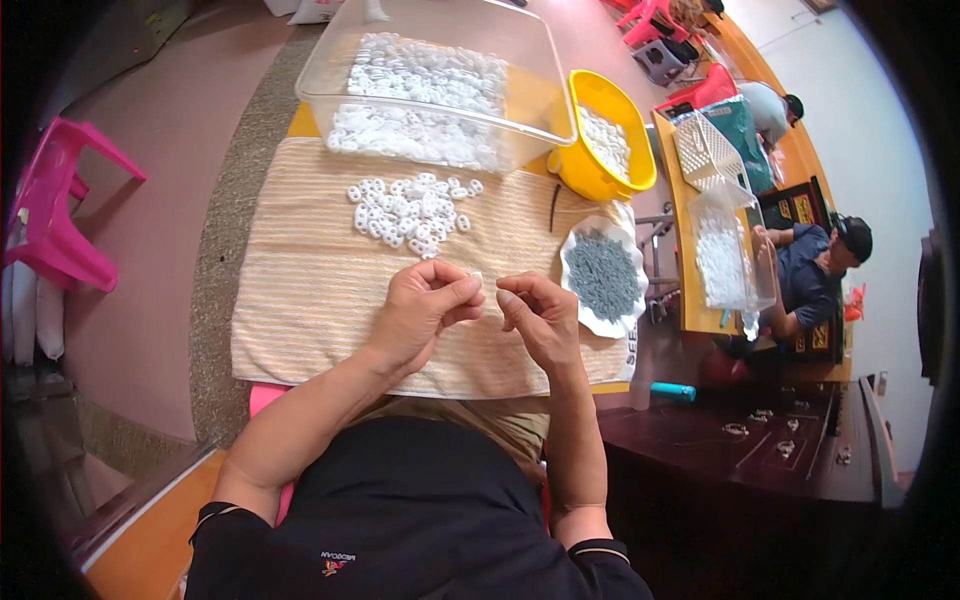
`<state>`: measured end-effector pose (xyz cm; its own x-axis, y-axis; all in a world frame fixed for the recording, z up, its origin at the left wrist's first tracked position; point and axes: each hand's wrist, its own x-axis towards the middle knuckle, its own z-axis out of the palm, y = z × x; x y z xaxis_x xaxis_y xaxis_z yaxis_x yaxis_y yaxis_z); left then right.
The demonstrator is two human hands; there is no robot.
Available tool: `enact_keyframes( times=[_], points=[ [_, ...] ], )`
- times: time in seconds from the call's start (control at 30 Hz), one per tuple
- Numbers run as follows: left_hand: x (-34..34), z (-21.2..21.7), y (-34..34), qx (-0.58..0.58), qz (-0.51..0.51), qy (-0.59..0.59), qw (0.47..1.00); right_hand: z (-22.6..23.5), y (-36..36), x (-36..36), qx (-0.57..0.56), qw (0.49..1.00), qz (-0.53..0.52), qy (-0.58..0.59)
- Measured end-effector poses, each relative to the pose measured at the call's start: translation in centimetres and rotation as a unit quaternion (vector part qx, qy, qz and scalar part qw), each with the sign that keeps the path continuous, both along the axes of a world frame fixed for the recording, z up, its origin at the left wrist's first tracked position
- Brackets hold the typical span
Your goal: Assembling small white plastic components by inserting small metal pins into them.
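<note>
pinched between the thumb and forefinger of the left hand [420, 308] is a small white piece [477, 276], raised over the middle of a striped cloth [300, 270]. the right hand [542, 312] faces it just beside, thumb and forefinger drawn together; whether they hold anything cannot be told. the cloth covers most of a yellow-orange table [304, 124] in a room with a pinkish floor [135, 330]. a pink stool [62, 225] stands well to the left, and two people work at another table [690, 290] on the right. a clear bin [325, 62] and a yellow tub [583, 178] line the far edge; a white scalloped plate [613, 328] of grey pieces [603, 275] sits at the right edge. striped cloth stretches left of the hands to its border, and a pile of white pieces [405, 212] lies just beyond them.
</note>
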<state>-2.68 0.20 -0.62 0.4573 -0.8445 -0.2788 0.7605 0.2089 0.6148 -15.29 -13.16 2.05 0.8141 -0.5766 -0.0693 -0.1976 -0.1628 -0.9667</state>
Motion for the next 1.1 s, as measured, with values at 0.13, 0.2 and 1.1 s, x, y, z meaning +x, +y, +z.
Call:
enact_keyframes(
  times=[0.13, 0.2, 1.1],
  points=[
    [0.0, 0.9, 0.0, 0.001, -0.005, 0.009, 1.000, 0.4, 0.1, -1.7, -0.022, 1.000, -0.020, -0.007],
    [-0.2, 1.2, 0.0, 0.000, -0.017, 0.005, 1.000, 0.5, 0.0, -2.5, -0.034, 0.999, -0.028, -0.010],
    [-0.5, 0.6, -0.2, -0.021, -0.034, -0.005, 0.999, 1.4, -3.2, -4.9, -0.561, 0.801, -0.076, 0.194]
  ],
)
